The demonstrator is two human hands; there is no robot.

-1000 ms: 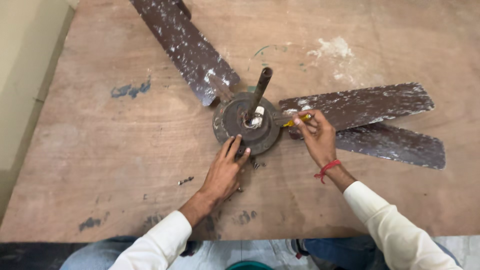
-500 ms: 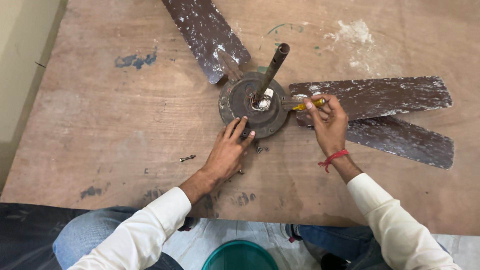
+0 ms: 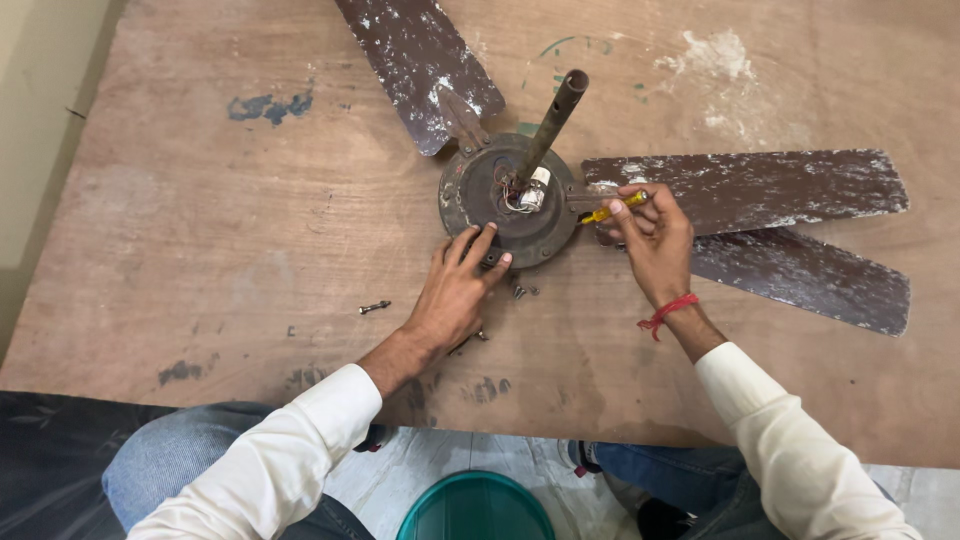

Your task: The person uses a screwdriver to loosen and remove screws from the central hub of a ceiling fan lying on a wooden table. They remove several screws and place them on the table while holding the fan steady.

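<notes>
Ceiling fan (image 3: 520, 200), brown and paint-flecked, lying flat near the middle of the wooden desk (image 3: 200, 200). Round motor housing (image 3: 480, 195) facing up, with a rusty down rod (image 3: 553, 118) rising at a tilt from its centre and a small bundle of wires with a white part (image 3: 527, 195) at the rod's base. Three blades: one (image 3: 415, 65) reaching toward the far edge, two (image 3: 760, 185) (image 3: 800, 280) spreading to the right, the nearer partly under the farther.

Left hand (image 3: 455, 290) spread flat, fingertips (image 3: 485, 245) pressed against the near rim of the housing, grasping nothing. Right hand (image 3: 655, 235) closed around a yellow-handled screwdriver (image 3: 612, 210), tip directed at the joint between housing and right-hand blade; red thread (image 3: 668, 312) around that wrist. White sleeves on both arms.

Loose screw (image 3: 374, 306) on the desk to the left of the left hand, apart from it; a few more small fasteners (image 3: 520, 291) just beside the housing's near edge. Blue paint smear (image 3: 265, 105) at far left, white patch (image 3: 720, 55) at far right of the desk. Green round bucket (image 3: 475, 505) on the floor below the near edge, between the knees.
</notes>
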